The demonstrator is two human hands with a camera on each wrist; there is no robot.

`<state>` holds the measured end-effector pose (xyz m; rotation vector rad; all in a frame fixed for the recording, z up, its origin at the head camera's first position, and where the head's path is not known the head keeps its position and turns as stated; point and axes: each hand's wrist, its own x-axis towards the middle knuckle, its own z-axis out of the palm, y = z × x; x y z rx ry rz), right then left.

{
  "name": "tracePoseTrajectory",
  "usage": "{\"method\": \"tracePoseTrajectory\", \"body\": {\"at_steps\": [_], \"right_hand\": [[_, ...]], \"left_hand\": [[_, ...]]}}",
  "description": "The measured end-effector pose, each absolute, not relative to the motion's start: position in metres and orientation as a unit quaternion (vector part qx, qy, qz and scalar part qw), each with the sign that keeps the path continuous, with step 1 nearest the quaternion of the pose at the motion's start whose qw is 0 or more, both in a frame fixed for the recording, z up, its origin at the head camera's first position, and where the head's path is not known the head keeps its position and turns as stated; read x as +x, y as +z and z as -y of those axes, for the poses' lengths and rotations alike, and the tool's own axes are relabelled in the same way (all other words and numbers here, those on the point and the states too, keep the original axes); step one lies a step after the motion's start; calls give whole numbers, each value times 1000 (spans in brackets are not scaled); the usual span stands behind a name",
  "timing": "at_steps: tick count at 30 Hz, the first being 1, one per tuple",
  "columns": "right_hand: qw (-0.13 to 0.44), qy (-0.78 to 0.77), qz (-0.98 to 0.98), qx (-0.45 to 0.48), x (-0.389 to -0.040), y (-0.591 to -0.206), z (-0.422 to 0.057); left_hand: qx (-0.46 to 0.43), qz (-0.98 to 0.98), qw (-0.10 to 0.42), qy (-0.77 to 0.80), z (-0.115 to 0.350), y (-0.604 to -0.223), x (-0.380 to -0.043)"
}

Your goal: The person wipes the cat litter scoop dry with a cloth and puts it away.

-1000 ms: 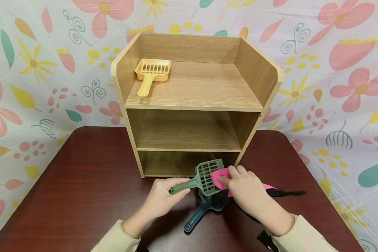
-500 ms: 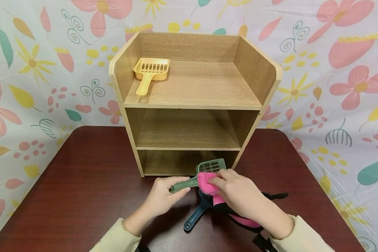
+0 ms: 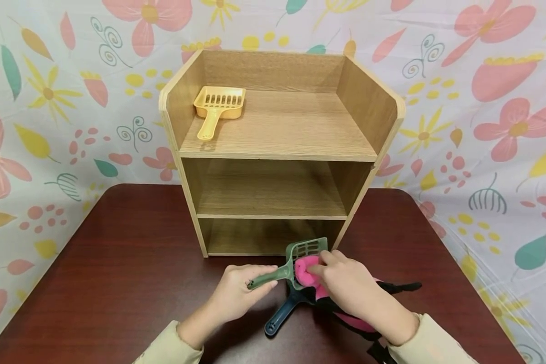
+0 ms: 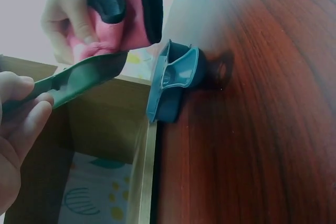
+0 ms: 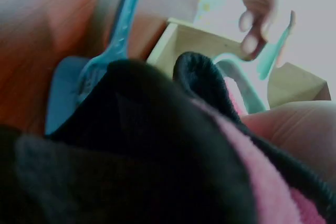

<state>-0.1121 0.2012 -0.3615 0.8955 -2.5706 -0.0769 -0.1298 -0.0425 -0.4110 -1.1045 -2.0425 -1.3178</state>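
Note:
My left hand (image 3: 237,292) pinches the handle of a green slotted litter scoop (image 3: 310,247) between thumb and fingers, its head off to the right. With bunched fingers, my right hand (image 3: 348,282) grips a pink cloth with black edging (image 3: 306,269) against the inside of the scoop's head. In the left wrist view the cloth (image 4: 107,38) meets the scoop's upper face near its far end. The cloth's loose part hangs under the right hand and fills much of the right wrist view. A dark blue litter scoop (image 3: 279,317) lies on the table below, its head partly covered.
Behind the hands stands a wooden shelf unit (image 3: 273,217) with three levels. On its top level, at the left, sits a yellow litter scoop (image 3: 209,124) with a yellow holder. The dark red table (image 3: 118,283) backs onto a patterned curtain (image 3: 459,126).
The cloth has moved left across the green scoop's head, then slightly back right, its loose end trailing leftward. The scoop sits a little lower in view; the left hand keeps its grip.

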Motion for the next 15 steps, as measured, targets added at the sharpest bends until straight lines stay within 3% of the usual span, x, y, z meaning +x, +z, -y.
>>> {"method": "tracePoseTrajectory", "body": {"at_steps": [7, 11, 15], "right_hand": [[194, 38, 946, 258, -112, -367, -227], [168, 216, 942, 196, -113, -370, -247], [92, 434, 882, 162, -117, -376, -265]], "left_hand": [[-351, 764, 198, -503, 49, -410, -129], [-318, 776, 161, -520, 55, -408, -127], [-320, 781, 132, -520, 58, -404, -127]]}}
